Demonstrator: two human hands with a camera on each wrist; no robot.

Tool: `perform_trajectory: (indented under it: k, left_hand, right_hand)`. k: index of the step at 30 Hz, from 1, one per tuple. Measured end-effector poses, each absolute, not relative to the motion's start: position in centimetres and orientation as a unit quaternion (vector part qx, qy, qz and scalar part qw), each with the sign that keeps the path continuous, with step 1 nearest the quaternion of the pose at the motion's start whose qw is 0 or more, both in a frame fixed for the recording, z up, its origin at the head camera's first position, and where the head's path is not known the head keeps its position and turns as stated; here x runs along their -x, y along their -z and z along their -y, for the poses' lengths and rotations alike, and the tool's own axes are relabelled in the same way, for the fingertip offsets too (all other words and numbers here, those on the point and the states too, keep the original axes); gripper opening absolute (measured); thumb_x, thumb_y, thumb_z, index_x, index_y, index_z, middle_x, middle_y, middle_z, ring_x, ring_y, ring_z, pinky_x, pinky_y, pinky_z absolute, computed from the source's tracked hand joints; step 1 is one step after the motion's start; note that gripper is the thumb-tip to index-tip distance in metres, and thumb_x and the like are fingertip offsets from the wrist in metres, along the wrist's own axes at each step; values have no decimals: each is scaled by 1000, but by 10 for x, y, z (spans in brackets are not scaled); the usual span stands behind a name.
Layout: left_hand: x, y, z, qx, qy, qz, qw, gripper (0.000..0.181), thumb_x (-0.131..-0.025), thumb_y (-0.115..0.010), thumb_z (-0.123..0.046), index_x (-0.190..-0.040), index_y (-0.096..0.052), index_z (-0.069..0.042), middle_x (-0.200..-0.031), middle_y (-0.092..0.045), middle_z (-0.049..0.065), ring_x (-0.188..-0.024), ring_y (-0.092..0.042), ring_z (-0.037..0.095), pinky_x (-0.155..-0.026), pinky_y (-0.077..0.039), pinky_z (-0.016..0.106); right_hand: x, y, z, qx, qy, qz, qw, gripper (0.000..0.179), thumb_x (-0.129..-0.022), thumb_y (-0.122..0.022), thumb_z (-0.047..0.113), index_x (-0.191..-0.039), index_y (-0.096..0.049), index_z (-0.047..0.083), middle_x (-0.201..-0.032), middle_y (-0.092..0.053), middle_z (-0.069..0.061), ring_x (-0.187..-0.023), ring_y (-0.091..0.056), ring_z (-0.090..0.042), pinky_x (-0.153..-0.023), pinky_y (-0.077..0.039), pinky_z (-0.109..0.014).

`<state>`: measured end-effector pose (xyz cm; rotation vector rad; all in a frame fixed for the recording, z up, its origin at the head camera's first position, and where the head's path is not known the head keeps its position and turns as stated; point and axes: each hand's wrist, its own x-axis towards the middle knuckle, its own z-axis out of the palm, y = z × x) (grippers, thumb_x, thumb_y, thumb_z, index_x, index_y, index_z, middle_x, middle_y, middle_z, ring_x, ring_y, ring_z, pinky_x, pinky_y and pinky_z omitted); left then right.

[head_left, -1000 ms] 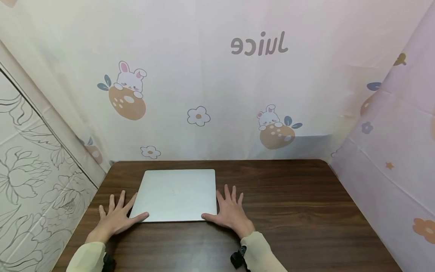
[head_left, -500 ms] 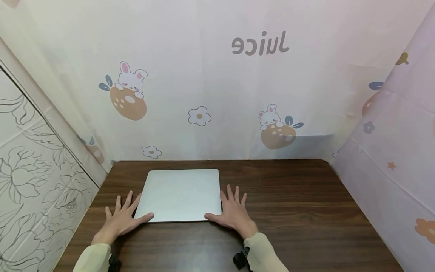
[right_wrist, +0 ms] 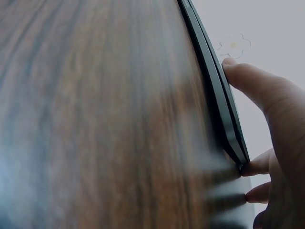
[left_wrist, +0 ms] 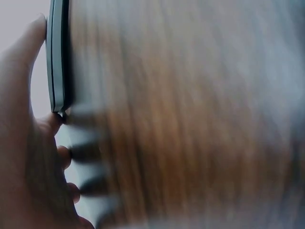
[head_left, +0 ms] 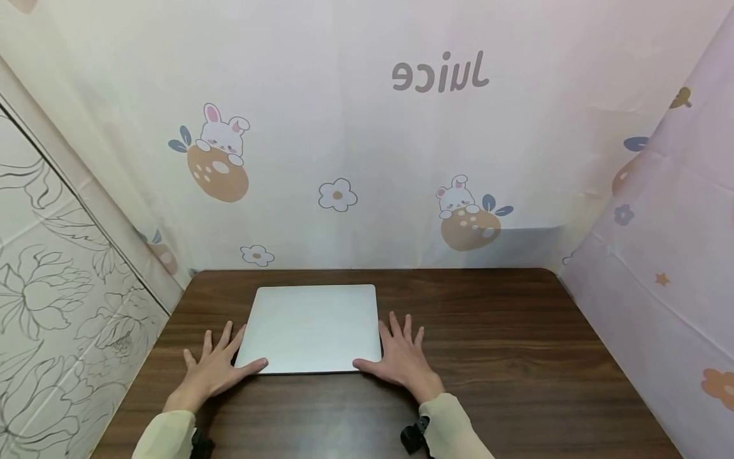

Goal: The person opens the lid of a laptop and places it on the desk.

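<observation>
Just slid rightward along the surface (head_left: 516,357), seemingly mid-move: a closed silver laptop (head_left: 309,328) between left hand (head_left: 215,371) and right hand (head_left: 404,359), well apart, outspread, touching its near corners

Left hand (head_left: 213,373): back up, fingers fanned, pointing far; left thumb (head_left: 252,368) stretched out to the right. Right hand (head_left: 404,360): roughly a mirror pose, back up, fingers spread toward far, right thumb (head_left: 368,366) pointing left. Hands well apart, thumbs facing inward. Forearms in pale yellow sleeves (head_left: 452,427), coming in from near; left one angles rightward, right one leftward.
</observation>
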<state>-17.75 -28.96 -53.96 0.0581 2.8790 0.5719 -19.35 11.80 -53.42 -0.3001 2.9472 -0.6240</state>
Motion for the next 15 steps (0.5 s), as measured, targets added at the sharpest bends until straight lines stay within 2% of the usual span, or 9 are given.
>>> perform_trajectory:
  k: [10, 15]
  left_hand:
    - [176, 534, 279, -22, -196, -975, 104, 106, -86, -57, -81, -166, -23, -20, -172, -6, 23, -150, 7, 64, -95, 15, 91]
    - [176, 536, 275, -20, -192, -975, 111, 107, -86, -56, -82, -166, -21, -21, -172, -4, 22, -150, 8, 63, -96, 16, 91]
  right_hand:
    - [193, 535, -128, 94, 206, -972, 63, 115, -77, -61, 87, -159, -40, 10, -170, -20, -21, -155, -4, -56, -115, -4, -81]
    - [193, 537, -132, 95, 205, -972, 66, 115, -76, -60, 88, -159, -40, 10, -170, -20, -20, -155, -4, -55, -115, -4, -81]
